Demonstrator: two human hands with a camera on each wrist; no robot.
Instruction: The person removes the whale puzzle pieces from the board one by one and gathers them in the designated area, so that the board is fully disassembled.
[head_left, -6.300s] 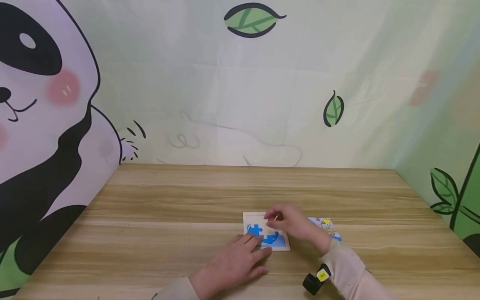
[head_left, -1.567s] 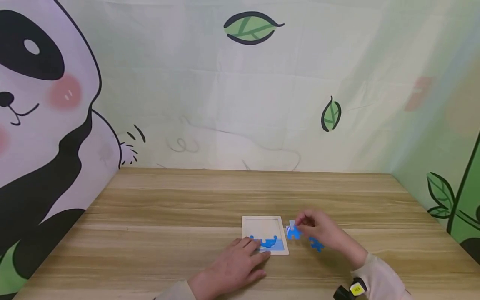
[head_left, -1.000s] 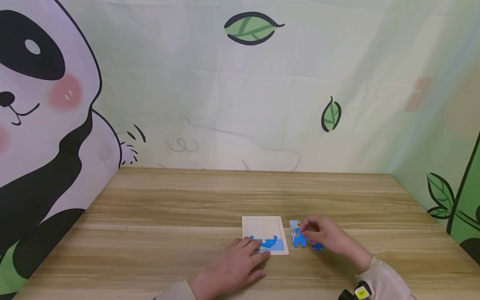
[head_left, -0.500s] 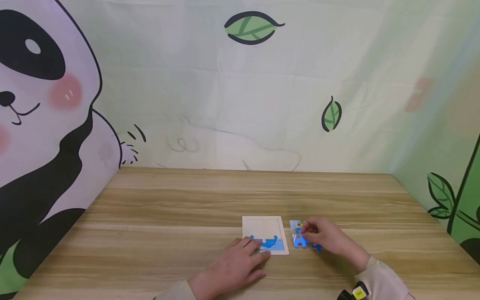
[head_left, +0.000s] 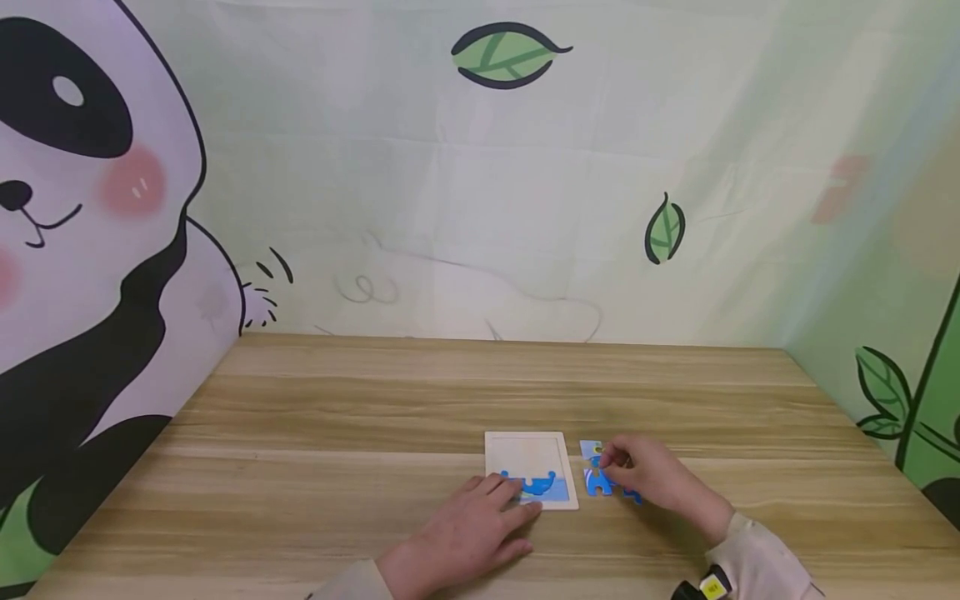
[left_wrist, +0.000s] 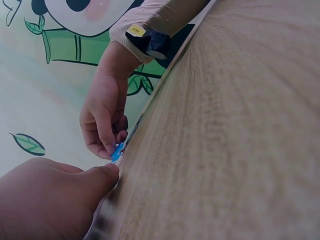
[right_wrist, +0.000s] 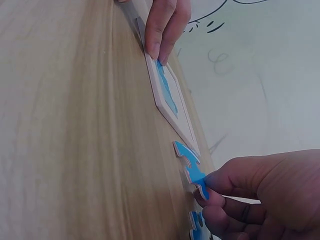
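Observation:
A square puzzle tray [head_left: 525, 454] lies on the table, its upper part bare and blue puzzle pieces [head_left: 538, 485] along its lower side. My left hand [head_left: 465, 529] rests on the tray's lower left with its fingers extended. Just right of the tray, my right hand [head_left: 652, 471] pinches a blue puzzle piece [right_wrist: 196, 175] between thumb and index finger. The right wrist view shows this piece close to the tabletop. A pale blue piece with a yellow spot [head_left: 591, 448] lies behind it. Another blue piece [head_left: 636, 497] is partly hidden under the right hand.
The wood-grain table [head_left: 337, 408] reaches back to a wall sheet [head_left: 360, 167] printed with a panda and leaves. A black device with a yellow label [head_left: 708, 586] is strapped at my right wrist.
Earlier, my right hand was above the tray and a blue piece sat at its middle left. That spot is bare now; the right hand is among pieces on the right. My left hand has stayed put.

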